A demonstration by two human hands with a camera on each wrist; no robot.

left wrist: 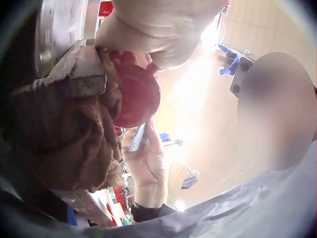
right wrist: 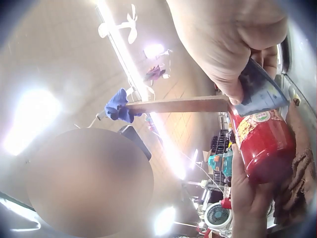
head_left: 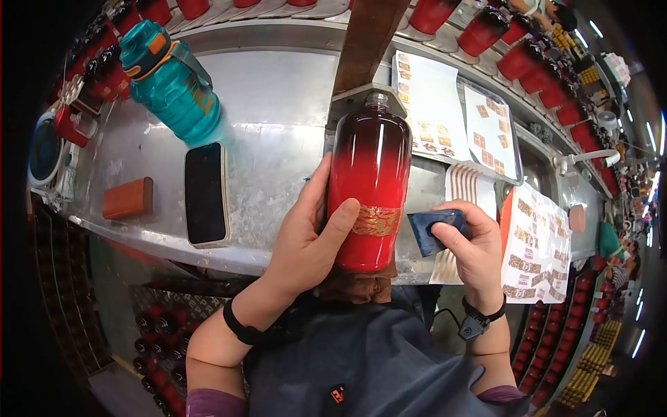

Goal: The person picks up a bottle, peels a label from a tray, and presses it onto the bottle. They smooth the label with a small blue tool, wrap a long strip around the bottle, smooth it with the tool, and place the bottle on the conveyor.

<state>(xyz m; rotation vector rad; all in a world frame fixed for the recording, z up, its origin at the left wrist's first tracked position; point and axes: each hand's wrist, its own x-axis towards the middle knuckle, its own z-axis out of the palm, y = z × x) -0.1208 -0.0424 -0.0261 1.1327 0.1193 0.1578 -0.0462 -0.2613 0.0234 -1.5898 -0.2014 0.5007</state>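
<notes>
A glossy bottle [head_left: 372, 160], dark at the neck and red below, lies on the worktop with its base towards the person. My left hand [head_left: 302, 240] grips its left side, thumb over the front beside a gold patterned band [head_left: 381, 221]. To the right, my right hand [head_left: 481, 243] pinches a flat blue scraper [head_left: 425, 233] between thumb and fingers. In the head view the scraper stands slightly apart from the bottle; the right wrist view has the scraper [right wrist: 260, 91] overlapping the bottle near its band. A brown cloth [head_left: 358, 286] lies under the bottle's base.
Sheets of gold decals [head_left: 535, 240] lie at the right, others on a tray [head_left: 520, 156] behind. A phone [head_left: 206, 198], a teal drinking bottle [head_left: 177, 94] and a brown block [head_left: 128, 199] are at the left. A wooden post [head_left: 367, 48] rises beyond the bottle; more red bottles [head_left: 479, 35] line the back.
</notes>
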